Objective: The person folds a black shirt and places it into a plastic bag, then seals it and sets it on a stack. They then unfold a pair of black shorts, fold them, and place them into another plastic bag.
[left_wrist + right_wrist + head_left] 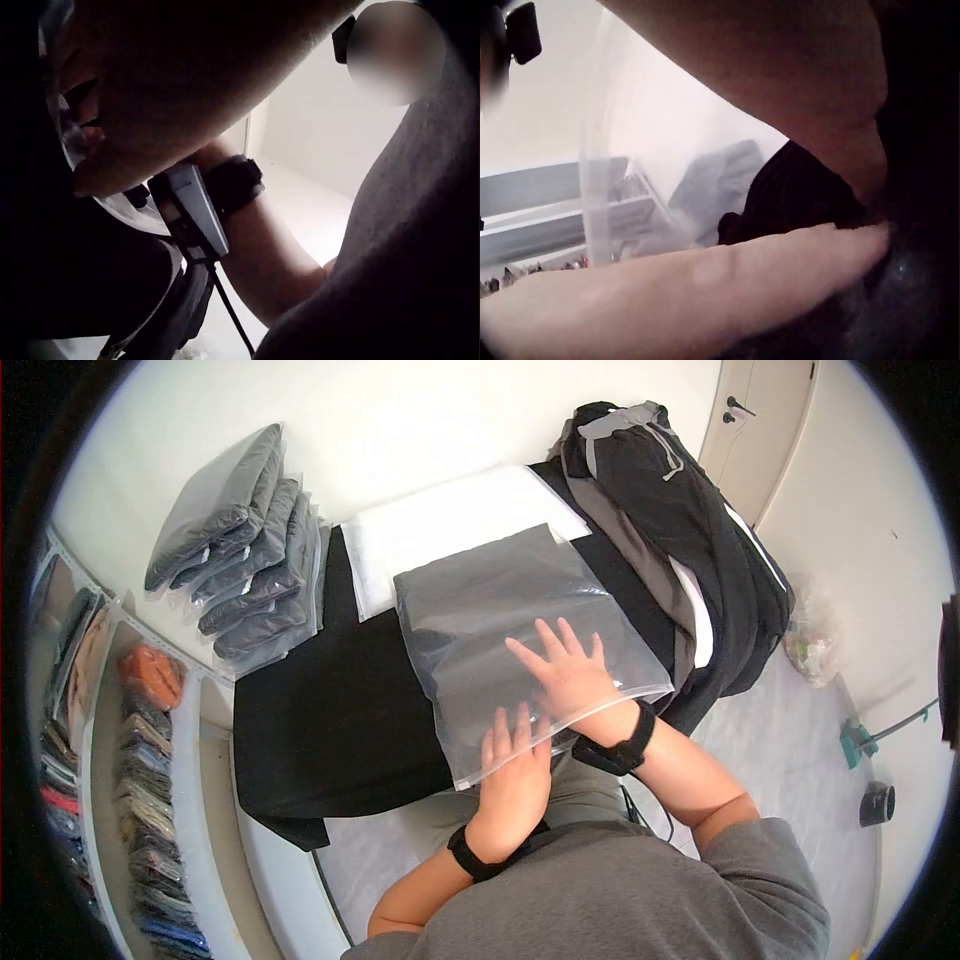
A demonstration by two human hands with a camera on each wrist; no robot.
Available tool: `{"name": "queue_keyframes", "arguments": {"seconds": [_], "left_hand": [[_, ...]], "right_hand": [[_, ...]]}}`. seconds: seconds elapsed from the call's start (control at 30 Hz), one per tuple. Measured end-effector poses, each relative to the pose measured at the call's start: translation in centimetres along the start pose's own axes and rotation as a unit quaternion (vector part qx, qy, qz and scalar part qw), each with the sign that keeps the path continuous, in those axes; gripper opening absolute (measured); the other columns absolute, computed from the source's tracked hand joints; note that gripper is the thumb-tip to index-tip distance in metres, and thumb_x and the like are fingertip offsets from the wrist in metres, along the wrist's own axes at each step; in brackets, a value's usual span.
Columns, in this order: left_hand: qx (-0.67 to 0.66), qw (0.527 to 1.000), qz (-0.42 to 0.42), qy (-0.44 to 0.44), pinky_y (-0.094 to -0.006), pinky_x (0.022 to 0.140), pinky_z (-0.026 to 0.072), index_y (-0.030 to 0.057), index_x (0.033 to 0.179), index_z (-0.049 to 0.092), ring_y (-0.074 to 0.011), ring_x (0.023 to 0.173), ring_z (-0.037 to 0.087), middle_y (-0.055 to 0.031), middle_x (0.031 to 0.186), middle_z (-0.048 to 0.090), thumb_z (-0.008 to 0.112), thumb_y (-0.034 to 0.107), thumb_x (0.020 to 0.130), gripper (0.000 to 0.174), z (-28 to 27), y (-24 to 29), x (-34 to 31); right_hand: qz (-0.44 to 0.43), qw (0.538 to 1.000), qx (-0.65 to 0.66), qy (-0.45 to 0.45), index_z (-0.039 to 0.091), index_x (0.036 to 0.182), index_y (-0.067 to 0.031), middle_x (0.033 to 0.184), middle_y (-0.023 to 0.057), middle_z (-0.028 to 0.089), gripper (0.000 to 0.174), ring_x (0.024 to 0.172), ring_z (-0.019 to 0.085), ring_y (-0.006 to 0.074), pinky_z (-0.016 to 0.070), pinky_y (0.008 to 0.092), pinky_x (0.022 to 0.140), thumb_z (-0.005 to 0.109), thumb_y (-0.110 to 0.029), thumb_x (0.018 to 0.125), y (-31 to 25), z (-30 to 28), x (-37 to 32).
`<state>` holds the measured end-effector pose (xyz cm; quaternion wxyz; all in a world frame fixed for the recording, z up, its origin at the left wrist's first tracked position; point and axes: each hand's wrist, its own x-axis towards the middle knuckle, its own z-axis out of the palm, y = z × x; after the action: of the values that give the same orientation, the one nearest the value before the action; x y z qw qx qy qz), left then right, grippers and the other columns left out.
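A translucent zip bag (pixel 530 585) with a dark folded garment inside lies across the near part of the table, its slider edge facing me. Through the bag's mouth goes my right hand (pixel 575 675), fingers spread and straight on the dark garment under the clear film; the zip edge crosses at its wrist. My left hand (pixel 515 785) sits at the left part of the mouth, straight fingers just past the zip edge and hazy under the film. In the right wrist view, clear film (pixel 600 150) rises beside the right hand.
A stack of bagged dark garments (pixel 265 560) stands at the table's left. White bags (pixel 450 520) lie behind the zip bag. Black and grey clothes (pixel 690 530) are heaped on the right. Black cloth (pixel 330 740) covers the table. Shelves (pixel 190 790) of packed clothes line the left.
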<state>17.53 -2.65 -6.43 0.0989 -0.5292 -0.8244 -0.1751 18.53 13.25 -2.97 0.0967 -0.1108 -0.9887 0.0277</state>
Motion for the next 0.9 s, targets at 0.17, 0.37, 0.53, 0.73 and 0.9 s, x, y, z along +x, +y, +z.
{"name": "queue_keyframes", "arguments": {"seconds": [0.17,0.37,0.53,0.73,0.9], "left_hand": [[0.058,0.998,0.008,-0.022,-0.0565,0.098,0.0367,0.0059,0.129,0.050,-0.0496,0.121,0.040,-0.0244,0.134,0.043,0.054,0.011,0.082,0.048,0.7,-0.2,-0.6],[0.084,0.996,0.012,-0.011,-0.0575,0.096,0.0378,0.0075,0.126,0.053,-0.0503,0.120,0.041,-0.0249,0.135,0.042,0.053,0.014,0.084,0.043,1.0,0.0,-0.7],[0.080,0.996,0.016,-0.027,-0.0576,0.096,0.0374,0.0075,0.126,0.054,-0.0510,0.122,0.038,-0.0257,0.137,0.039,0.064,0.020,0.079,0.050,0.9,-0.1,-0.8],[0.080,0.995,0.011,-0.061,-0.0575,0.097,0.0367,0.0074,0.129,0.051,-0.0518,0.123,0.036,-0.0268,0.140,0.034,0.067,0.021,0.078,0.055,0.8,-0.1,-0.7],[0.079,0.995,0.008,-0.067,-0.0581,0.098,0.0361,0.0061,0.130,0.049,-0.0514,0.124,0.035,-0.0267,0.140,0.033,0.067,0.023,0.078,0.057,0.5,0.2,-0.8]], "right_hand": [[-0.004,0.998,0.017,-0.055,0.035,0.143,-0.0285,0.148,0.0210,0.027,0.063,0.137,0.023,0.0440,0.0236,0.0712,0.100,0.051,-0.009,0.085,0.8,1.0,3.4],[-0.011,0.996,0.005,-0.086,0.031,0.144,-0.0257,0.149,0.0205,0.024,0.067,0.138,0.019,0.0440,0.0234,0.0704,0.102,0.055,-0.010,0.084,2.2,1.0,6.9],[-0.015,0.997,-0.007,-0.073,0.033,0.144,-0.0274,0.150,0.0171,0.026,0.065,0.140,0.018,0.0408,0.0229,0.0677,0.103,0.059,-0.021,0.085,3.6,2.3,8.1],[0.114,0.991,-0.032,-0.057,0.030,0.145,-0.0205,0.149,0.0232,0.025,0.074,0.138,0.023,0.0405,0.0258,0.0599,0.106,0.065,-0.037,0.082,2.4,0.6,5.9],[0.244,0.966,-0.037,-0.083,0.026,0.145,-0.0052,0.143,0.0298,0.031,0.080,0.133,0.034,0.0398,0.0302,0.0468,0.107,0.060,-0.042,0.083,3.5,1.0,3.6]]}}
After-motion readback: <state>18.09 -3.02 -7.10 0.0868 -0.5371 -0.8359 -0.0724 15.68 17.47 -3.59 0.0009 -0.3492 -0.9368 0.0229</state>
